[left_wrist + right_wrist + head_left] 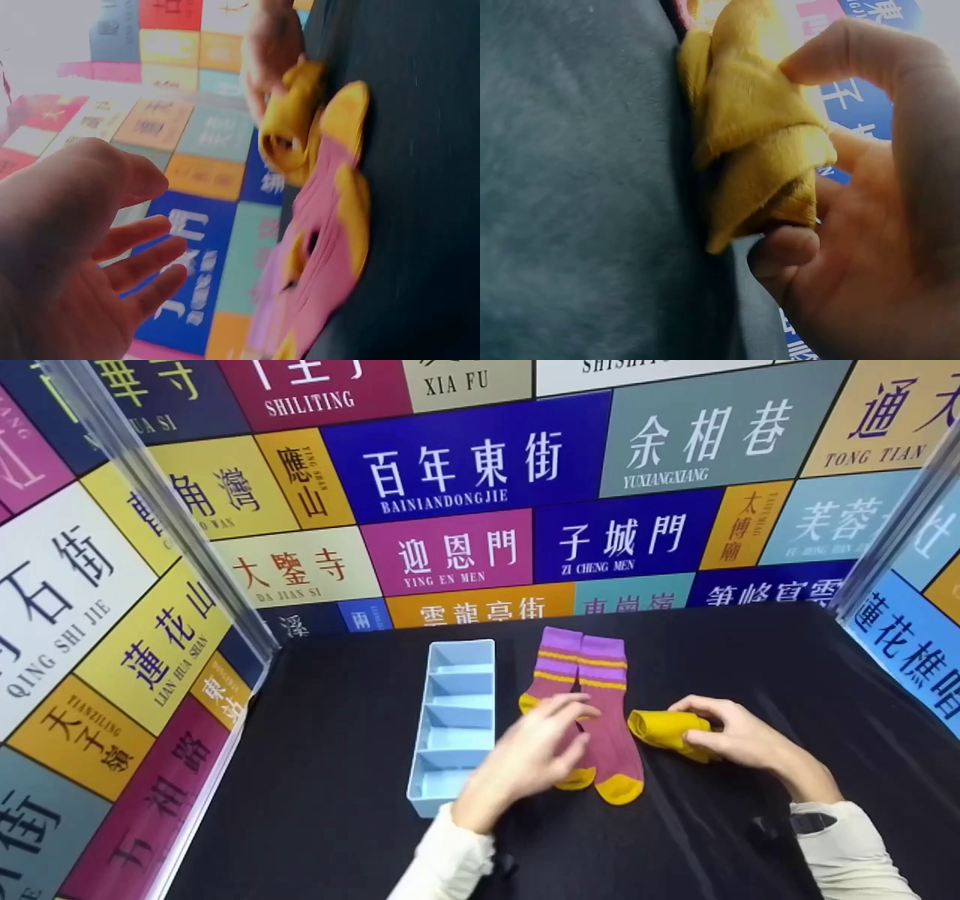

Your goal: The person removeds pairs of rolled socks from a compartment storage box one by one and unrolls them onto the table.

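A rolled-up yellow sock bundle [666, 727] lies on the black cloth, and my right hand [742, 733] grips it from the right side. In the right wrist view, thumb and fingers curl about the folded yellow roll [761, 142], whose layers overlap at the near end. A pair of pink-and-purple socks [613, 720] with yellow stripes, heels and toes lies flat just left of the roll. Over these socks hovers my left hand [529, 754], holding nothing, its fingers loosely spread in the left wrist view. It hides part of the left sock.
Left of the socks stands a light blue box [426, 804] with several compartments in a row. Black cloth [315, 780] covers the table. Colourful sign-printed panels [480, 472] rise behind and at both sides, with clear corner posts [180, 510].
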### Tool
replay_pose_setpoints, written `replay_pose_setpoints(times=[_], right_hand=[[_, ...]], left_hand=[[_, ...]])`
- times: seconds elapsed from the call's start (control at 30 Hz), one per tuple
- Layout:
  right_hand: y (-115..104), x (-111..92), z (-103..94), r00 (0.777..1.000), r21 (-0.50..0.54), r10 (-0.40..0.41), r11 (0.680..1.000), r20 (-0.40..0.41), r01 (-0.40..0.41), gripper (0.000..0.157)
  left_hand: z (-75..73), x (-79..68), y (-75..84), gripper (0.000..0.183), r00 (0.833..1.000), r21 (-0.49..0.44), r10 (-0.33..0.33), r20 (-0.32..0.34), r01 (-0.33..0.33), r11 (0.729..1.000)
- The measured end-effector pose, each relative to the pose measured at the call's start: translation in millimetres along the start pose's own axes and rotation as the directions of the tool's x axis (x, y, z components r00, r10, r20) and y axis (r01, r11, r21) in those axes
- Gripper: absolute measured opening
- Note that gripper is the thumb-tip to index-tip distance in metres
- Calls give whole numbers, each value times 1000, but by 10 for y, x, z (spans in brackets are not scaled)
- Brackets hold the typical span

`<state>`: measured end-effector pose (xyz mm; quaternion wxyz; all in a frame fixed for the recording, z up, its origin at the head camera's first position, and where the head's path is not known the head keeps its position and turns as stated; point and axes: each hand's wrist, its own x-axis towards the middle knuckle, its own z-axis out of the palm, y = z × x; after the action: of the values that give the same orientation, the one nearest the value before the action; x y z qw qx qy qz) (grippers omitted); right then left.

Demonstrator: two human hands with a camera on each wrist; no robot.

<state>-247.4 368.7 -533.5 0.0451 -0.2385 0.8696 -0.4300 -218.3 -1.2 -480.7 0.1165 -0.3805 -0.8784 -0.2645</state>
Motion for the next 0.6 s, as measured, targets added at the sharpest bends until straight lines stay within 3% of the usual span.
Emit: replay_pose_setpoints(times=[0.13,0.27,0.4,0.6], right_hand=[[43,3,21,997,-79,28,996,-74,-33,31],[92,38,44,983,-120,-39,993,-180,17,34],[127,61,65,964,-172,-97,984,-246,55,26],[130,74,101,974,-184,-24,983,-227,-19,31]], left_hand=[[267,166,96,37,994,32,-9,109,6,999],[521,302,168,39,982,103,-4,191,-16,994],[737,385,225,45,976,155,-26,217,-8,988],[962,373,278,56,968,115,-109,226,85,990]])
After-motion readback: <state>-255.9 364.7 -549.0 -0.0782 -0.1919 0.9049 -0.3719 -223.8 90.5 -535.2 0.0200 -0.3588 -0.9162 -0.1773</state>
